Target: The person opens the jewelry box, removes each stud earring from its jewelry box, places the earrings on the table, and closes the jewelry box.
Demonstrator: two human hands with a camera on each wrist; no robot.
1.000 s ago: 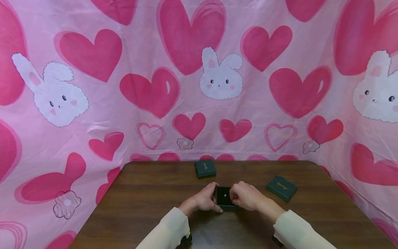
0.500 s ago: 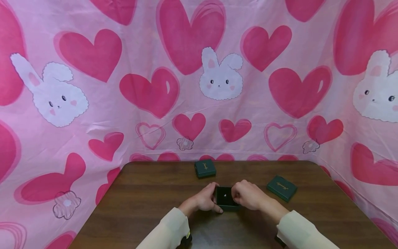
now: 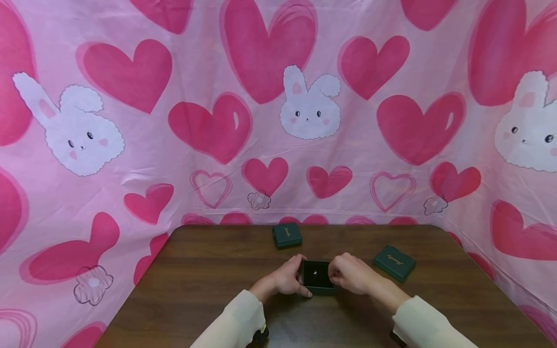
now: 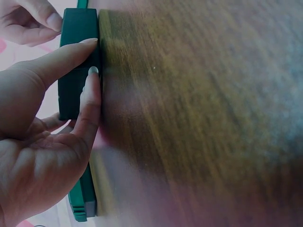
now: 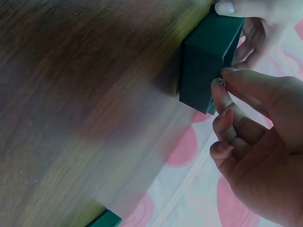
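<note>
An uncovered dark green jewelry box point(image 3: 319, 291) with a black insert sits on the table in front of me. A tiny star-like silvery stud point(image 3: 315, 273) shows on the insert. My left hand point(image 3: 287, 278) grips the box's left end, thumb on the near side and other fingers at the far side. At the right end, my right hand point(image 3: 350, 274) is right at the rim. In the right wrist view its thumb and index finger pinch a tiny silvery stud point(image 5: 221, 82); its exact shape is mostly hidden by the fingertips.
A green box lid point(image 3: 394, 263) with gold lettering lies to the right. Behind the jewelry box is a similar green piece with gold lettering point(image 3: 287, 235). The brown wooden table point(image 3: 196, 275) ends at a pink curtain point(image 3: 243, 130) with hearts and rabbits.
My right hand has shifted a little to the right, uncovering more of the black insert. The left hand and the box have stayed in place.
</note>
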